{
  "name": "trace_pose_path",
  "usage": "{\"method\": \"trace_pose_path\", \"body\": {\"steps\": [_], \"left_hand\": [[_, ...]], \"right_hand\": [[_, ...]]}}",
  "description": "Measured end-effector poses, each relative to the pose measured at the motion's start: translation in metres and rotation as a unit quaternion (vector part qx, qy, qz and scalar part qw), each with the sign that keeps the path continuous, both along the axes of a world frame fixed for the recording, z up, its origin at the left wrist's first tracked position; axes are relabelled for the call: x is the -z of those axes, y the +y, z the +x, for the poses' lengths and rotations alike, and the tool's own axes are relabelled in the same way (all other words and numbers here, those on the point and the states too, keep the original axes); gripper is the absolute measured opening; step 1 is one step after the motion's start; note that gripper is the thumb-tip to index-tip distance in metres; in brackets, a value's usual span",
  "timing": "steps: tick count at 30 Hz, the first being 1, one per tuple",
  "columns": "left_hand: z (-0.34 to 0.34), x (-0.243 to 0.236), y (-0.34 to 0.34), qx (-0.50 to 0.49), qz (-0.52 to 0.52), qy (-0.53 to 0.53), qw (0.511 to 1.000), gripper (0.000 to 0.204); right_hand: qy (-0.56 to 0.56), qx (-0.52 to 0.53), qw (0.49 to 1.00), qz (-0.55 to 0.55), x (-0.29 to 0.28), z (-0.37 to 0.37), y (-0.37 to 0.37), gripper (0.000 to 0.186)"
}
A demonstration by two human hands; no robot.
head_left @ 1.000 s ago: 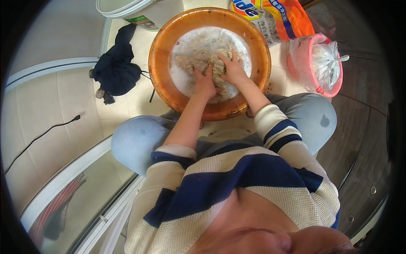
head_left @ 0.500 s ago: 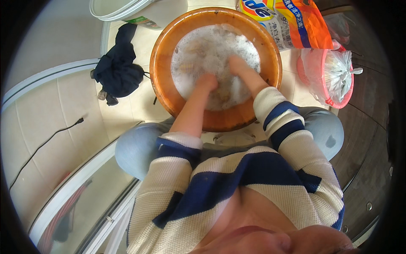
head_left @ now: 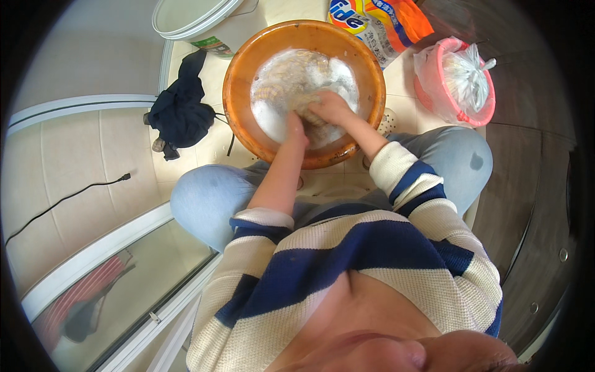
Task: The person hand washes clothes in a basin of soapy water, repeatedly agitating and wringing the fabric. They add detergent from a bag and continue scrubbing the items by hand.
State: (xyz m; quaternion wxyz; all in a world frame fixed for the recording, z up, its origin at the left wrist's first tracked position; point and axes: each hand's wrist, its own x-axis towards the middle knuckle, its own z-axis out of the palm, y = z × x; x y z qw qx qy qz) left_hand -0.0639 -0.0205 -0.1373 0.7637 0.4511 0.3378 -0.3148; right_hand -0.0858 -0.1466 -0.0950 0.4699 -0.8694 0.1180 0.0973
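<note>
Head view: both hands in round orange plastic basin (head_left: 238,105), mid-scrub; right hand (head_left: 331,108) clenched on sudsy beige cloth (head_left: 291,80), left hand (head_left: 296,127) half-submerged, grip unclear. Next probably needs re-gathering cloth under the foam.

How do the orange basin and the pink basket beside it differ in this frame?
The orange basin is the larger, holding foamy water and a beige cloth; the pink basket is smaller and lined with a clear plastic bag. The left hand and right hand are in the basin; nothing touches the basket. Both are round and sit on the floor.
</note>
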Motion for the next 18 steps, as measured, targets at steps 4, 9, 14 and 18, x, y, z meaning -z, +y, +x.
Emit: {"method": "trace_pose_path", "body": {"steps": [4, 9, 14, 18], "left_hand": [[-0.004, -0.021, 0.020, 0.015, -0.211, -0.106, 0.972, 0.045], [-0.013, -0.049, 0.025, -0.042, -0.254, -0.112, 0.960, 0.059], [-0.001, -0.021, 0.034, 0.001, -0.450, -0.109, 0.886, 0.069], [-0.010, 0.003, 0.043, 0.120, -0.364, -0.210, 0.899, 0.067]], "right_hand": [[-0.051, -0.037, 0.997, -0.040, -0.040, -0.021, 0.032, 0.040], [-0.187, 0.013, 0.982, 0.032, -0.071, -0.038, 0.045, 0.034], [-0.326, 0.002, 0.945, 0.019, -0.091, -0.051, 0.066, 0.031], [-0.200, -0.066, 0.976, -0.046, -0.116, -0.055, 0.082, 0.032]]}}
